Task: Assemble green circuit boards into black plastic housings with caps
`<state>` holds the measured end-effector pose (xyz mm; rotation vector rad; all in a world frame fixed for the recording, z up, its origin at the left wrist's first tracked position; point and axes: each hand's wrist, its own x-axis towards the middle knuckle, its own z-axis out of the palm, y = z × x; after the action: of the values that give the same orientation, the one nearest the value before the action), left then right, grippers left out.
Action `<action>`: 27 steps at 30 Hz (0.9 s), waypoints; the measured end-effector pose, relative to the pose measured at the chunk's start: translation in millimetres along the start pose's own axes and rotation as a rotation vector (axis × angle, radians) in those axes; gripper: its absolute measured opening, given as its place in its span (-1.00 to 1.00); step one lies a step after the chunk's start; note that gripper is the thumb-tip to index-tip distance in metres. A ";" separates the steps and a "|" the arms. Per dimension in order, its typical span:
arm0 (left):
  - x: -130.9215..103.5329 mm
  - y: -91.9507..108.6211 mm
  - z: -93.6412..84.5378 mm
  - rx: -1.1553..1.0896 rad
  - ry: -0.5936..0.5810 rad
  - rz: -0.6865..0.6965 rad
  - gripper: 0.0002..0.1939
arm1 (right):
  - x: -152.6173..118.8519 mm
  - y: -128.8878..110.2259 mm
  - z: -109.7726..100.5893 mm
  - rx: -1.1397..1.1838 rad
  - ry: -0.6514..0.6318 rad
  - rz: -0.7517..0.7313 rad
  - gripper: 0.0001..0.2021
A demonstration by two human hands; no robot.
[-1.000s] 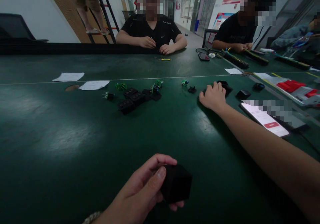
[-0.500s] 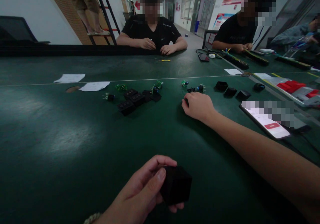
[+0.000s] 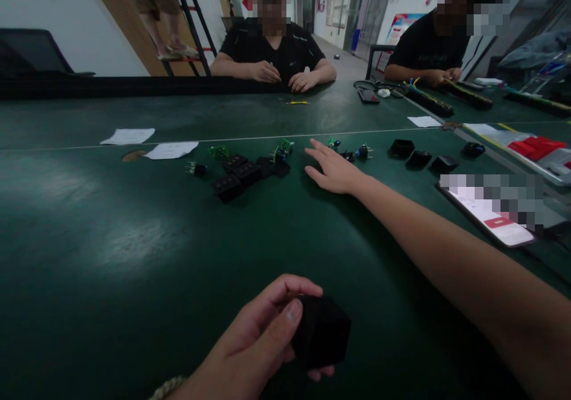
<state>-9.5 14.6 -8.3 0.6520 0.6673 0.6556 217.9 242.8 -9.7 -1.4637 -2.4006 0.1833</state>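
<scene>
My left hand (image 3: pixel 272 328) grips a small black box (image 3: pixel 323 333) above the near part of the table, thumb on its side and fingers around the back. Farther out, my right hand (image 3: pixel 332 171) is stretched forward, palm down with fingers spread and nothing in it. Just beyond and right of it lie a small green circuit board (image 3: pixel 333 143) and a black part with metal pins (image 3: pixel 364 152). To its left are several black box-shaped pieces (image 3: pixel 236 177), another green circuit board (image 3: pixel 285 147) and a pinned black part (image 3: pixel 196 169).
Several black cases (image 3: pixel 418 159) lie to the right, near a lit phone (image 3: pixel 495 212). White papers (image 3: pixel 172 150) are on the left of the green table (image 3: pixel 156 305). Two people sit across it; a third stands on a ladder (image 3: pixel 191 25) behind.
My right hand has moved left and forward, and its curled fingers have spread out. My left hand keeps hold of the black box. The view has shifted slightly.
</scene>
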 end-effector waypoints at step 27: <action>-3.5 -2.1 0.7 0.029 0.012 0.031 -0.75 | 11.5 36.9 9.3 -0.109 0.241 0.354 -0.66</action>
<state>-10.4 10.6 -8.2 0.6867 0.6797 0.6801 241.0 270.7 -26.1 -1.8382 -1.9781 -0.0436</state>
